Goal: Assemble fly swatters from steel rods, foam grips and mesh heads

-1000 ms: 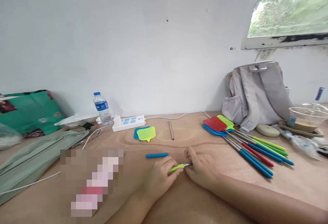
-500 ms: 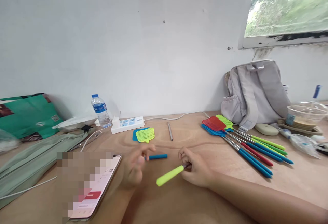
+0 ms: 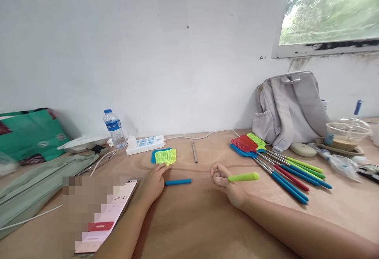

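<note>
My right hand [image 3: 223,180] is closed around one end of a lime-green handle [image 3: 244,177], whose thick end points right over the wrist. Whatever joins the handle inside the fingers is hidden. My left hand [image 3: 154,184] lies low over the table, fingers stretched to the near edge of a yellow-green perforated fly swatter head [image 3: 166,156]; whether they touch it I cannot tell. Partly under that head lies a blue swatter head [image 3: 153,156]. Between my hands rests a blue handle [image 3: 178,182], with a thin metal tube [image 3: 194,152] farther back.
Several fly swatters with coloured heads [image 3: 244,143] and handles lie at the right, before a grey backpack [image 3: 291,109]. A plastic cup [image 3: 340,136] stands beyond. On the left are a phone [image 3: 103,223], a green cloth bag [image 3: 50,188], a water bottle [image 3: 114,128] and a power strip [image 3: 145,144].
My left hand has moved forward to the yellow-green swatter head. The right hand has turned, swinging the lime-green handle from pointing left to pointing right.
</note>
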Demonstrator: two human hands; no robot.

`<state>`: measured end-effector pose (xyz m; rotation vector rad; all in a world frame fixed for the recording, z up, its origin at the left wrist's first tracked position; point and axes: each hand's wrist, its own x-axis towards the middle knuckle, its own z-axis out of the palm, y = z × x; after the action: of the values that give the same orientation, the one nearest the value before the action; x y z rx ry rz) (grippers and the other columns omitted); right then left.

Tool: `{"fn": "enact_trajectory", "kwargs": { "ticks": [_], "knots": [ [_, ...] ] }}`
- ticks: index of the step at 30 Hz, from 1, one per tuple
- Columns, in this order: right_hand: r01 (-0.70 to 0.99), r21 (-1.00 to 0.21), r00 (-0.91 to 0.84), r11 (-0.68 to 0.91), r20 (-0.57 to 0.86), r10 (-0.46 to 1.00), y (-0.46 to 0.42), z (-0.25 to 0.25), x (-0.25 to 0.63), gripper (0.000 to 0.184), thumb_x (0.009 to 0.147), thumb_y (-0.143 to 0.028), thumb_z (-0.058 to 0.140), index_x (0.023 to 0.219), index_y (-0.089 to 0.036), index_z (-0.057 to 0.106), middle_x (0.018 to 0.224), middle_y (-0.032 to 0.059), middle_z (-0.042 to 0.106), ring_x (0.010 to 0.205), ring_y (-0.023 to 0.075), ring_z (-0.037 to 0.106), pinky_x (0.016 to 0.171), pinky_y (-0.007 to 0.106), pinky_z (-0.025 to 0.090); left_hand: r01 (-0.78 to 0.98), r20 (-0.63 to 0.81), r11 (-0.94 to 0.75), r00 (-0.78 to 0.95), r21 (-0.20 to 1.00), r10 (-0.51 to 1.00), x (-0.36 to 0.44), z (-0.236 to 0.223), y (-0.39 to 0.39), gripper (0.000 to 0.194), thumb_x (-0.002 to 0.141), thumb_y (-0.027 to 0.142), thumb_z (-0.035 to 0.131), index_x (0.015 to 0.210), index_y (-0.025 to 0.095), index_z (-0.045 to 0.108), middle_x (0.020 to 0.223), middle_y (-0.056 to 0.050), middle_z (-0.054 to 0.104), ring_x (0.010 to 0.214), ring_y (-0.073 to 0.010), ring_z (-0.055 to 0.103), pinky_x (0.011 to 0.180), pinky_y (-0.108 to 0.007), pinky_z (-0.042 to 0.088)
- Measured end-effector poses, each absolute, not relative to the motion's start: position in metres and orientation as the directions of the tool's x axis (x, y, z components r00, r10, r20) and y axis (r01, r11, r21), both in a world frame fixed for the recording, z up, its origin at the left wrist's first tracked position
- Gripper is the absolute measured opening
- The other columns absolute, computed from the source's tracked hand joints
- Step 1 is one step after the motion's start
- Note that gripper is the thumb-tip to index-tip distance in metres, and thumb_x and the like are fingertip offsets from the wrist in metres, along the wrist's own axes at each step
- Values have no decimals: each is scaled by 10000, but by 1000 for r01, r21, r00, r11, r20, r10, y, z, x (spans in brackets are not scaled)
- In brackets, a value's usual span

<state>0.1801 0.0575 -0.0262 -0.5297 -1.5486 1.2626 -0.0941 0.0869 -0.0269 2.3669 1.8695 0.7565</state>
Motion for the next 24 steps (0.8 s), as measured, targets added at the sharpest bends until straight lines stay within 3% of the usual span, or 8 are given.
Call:
{"fn": "enact_trajectory", "kwargs": {
  "ticks": [6,13,24],
  "knots": [
    [-320,-900,-383,295,408,829,58,-24,178,196,712,-376,500,785,-199,457,520,-80,284,482,100,201,479,247,146,919,397,-259,128,298,909,-95,-25,90,365,775,144,377,1025,204,637,1010,-82,596,940,-237,564,843,-380,440],
    [-398,-879,-332,261,404,852,63,-29,176,199,730,-384,486,769,-190,476,484,-79,318,470,105,234,495,256,165,920,402,-201,53,335,914,-95,-23,91,282,762,361,496,939,185,626,1020,-69,604,959,-232,564,841,-350,440],
    [-480,-847,-296,228,401,867,67,-31,173,223,747,-415,488,721,-193,494,452,-74,336,460,110,269,513,254,226,938,339,-130,15,320,941,-88,-11,81,191,797,303,484,909,179,577,901,-86,644,834,-249,604,669,-313,441]
  ]
}}
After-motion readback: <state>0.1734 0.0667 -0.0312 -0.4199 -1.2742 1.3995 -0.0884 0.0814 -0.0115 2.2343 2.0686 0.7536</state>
